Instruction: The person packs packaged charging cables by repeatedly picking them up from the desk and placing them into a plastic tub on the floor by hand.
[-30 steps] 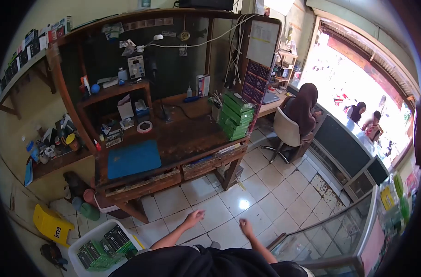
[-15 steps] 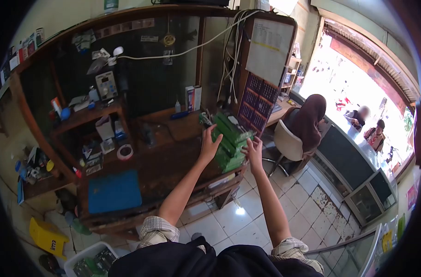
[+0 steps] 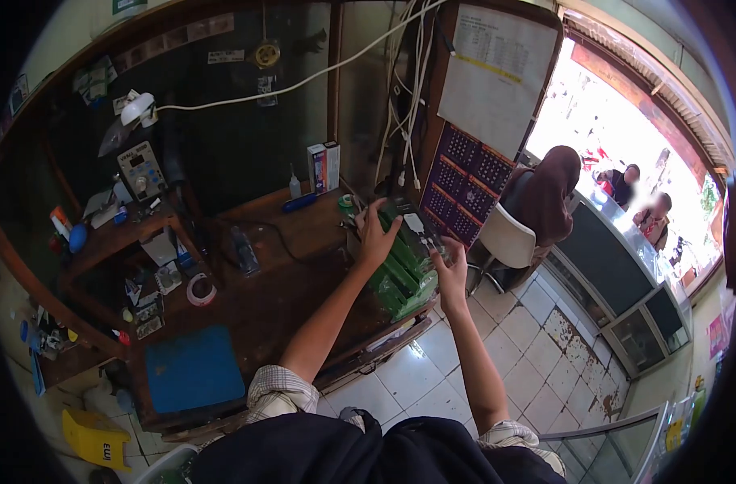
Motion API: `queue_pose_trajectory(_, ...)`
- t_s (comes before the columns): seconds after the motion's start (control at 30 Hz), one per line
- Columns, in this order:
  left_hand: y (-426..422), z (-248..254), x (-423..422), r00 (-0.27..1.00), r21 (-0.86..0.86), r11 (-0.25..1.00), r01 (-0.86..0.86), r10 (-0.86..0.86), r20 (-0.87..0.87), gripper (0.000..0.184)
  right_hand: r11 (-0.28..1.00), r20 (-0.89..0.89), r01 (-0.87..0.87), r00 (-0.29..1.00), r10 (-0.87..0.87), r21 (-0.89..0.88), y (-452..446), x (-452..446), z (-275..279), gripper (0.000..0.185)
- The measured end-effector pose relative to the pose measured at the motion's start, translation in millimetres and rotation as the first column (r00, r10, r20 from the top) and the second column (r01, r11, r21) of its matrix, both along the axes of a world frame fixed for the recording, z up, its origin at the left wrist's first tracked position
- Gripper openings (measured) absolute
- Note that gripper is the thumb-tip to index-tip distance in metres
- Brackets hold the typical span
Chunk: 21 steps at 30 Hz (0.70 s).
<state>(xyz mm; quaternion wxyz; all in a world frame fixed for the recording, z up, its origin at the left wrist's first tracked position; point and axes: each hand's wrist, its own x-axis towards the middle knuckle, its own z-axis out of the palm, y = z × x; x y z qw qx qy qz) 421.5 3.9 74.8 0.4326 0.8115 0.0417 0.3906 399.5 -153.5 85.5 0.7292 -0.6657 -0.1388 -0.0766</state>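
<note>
- In the head view, had both bare hands stretched out over the right end of a dark wooden desk (image 3: 287, 310), at a stack of green packs (image 3: 396, 282).
- Had the left hand (image 3: 376, 235) at the left side of the stack's upper part, fingers curved, thumb spread well away from them; could not tell how firm a hold, if any.
- Had the right hand (image 3: 453, 273) at the right side of the dark top pack (image 3: 408, 216), fingers bent, thumb a little apart; could not tell whether closed on an edge or merely resting there.
- Saw the stack on the desk, just beside a purple calendar (image 3: 467, 179), with a printed sheet (image 3: 497, 73) above.
- Made out a small nozzle bottle (image 3: 294, 186) and an upright box (image 3: 324, 167) at the desk's back.
- Found a blue mat (image 3: 194, 369) lying flat toward the left, with a tape roll (image 3: 200, 290) near.
- Noticed, beyond the calendar, a seated person (image 3: 543, 194) on a white chair (image 3: 507, 235), well apart from both hands.
</note>
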Motion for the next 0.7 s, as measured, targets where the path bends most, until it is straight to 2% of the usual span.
queue_pose_trajectory(0.03, -1, 4, -3, 1.000, 0.001, 1.000, -0.006, 0.006, 0.004, 0.046, 0.999, 0.060, 0.020, 0.998, -0.017, -0.041, -1, 1, -5, 0.031)
queue_pose_trajectory(0.07, -1, 7, -7, 0.996, -0.014, 0.997, 0.071, -0.070, 0.056, 0.047, 0.996, 0.119, 0.041, 0.992, -0.031, -0.080, -1, 1, -8, 0.030)
queue_pose_trajectory(0.1, -3, 8, -11, 0.984, -0.024, 0.989, 0.147, -0.143, 0.107, 0.048, 0.996, 0.120, 0.034, 0.992, -0.024, -0.079, 0, -3, -5, 0.030)
queue_pose_trajectory(0.13, -5, 8, -14, 0.985, -0.024, 0.990, 0.138, -0.135, 0.107, 0.048, 0.998, 0.118, 0.012, 0.993, -0.004, -0.063, 1, -11, 1, 0.032)
queue_pose_trajectory(0.2, -13, 10, -25, 0.945, -0.166, 0.949, 0.268, -0.226, 0.236, 0.050, 0.999, 0.114, -0.022, 0.993, 0.027, -0.046, 1, -23, 1, 0.033)
queue_pose_trajectory(0.23, -18, 12, -33, 0.947, -0.165, 0.952, 0.257, -0.215, 0.238, 0.050, 0.998, 0.143, -0.051, 0.988, 0.054, -0.021, 0, -27, -1, 0.035)
queue_pose_trajectory(0.27, -24, 13, -43, 0.887, -0.342, 0.839, 0.423, -0.305, 0.346, 0.051, 0.996, 0.175, -0.084, 0.981, 0.082, 0.002, -1, -31, -1, 0.037)
queue_pose_trajectory(0.3, -28, 18, -56, 0.807, -0.475, 0.668, 0.573, -0.358, 0.470, 0.052, 0.995, 0.180, -0.102, 0.979, 0.100, 0.003, -1, -44, 5, 0.037)
queue_pose_trajectory(0.37, -31, 20, -85, 0.826, -0.487, 0.686, 0.541, -0.327, 0.459, 0.053, 0.972, 0.145, -0.216, 0.969, 0.201, 0.092, -4, -78, 19, 0.041)
queue_pose_trajectory(0.47, -37, 17, -139, 0.861, -0.507, 0.719, 0.475, -0.260, 0.438, 0.054, 0.910, 0.164, -0.389, 0.916, 0.366, 0.142, -10, -110, 7, 0.042)
queue_pose_trajectory(0.53, -44, 18, -176, 0.875, -0.503, 0.751, 0.427, -0.204, 0.439, 0.055, 0.895, 0.189, -0.436, 0.890, 0.415, 0.090, -15, -135, 2, 0.043)
queue_pose_trajectory(0.6, -54, 14, -214, 0.889, -0.509, 0.807, 0.300, -0.043, 0.455, 0.058, 0.813, 0.139, -0.548, 0.836, 0.530, 0.195, -20, -163, -6, 0.043)
queue_pose_trajectory(0.63, -58, 11, -231, 0.903, -0.470, 0.869, 0.156, 0.068, 0.424, 0.065, 0.811, 0.136, -0.563, 0.826, 0.546, 0.160, -22, -173, -14, 0.044)
queue_pose_trajectory(0.67, -59, 7, -249, 0.904, -0.475, 0.871, 0.125, 0.097, 0.416, 0.065, 0.794, 0.127, -0.586, 0.811, 0.572, 0.161, -27, -186, -21, 0.044)
queue_pose_trajectory(0.7, -55, 5, -267, 0.886, -0.376, 0.922, -0.090, 0.246, 0.393, 0.068, 0.751, 0.124, -0.644, 0.765, 0.632, 0.145, -30, -198, -26, 0.044)
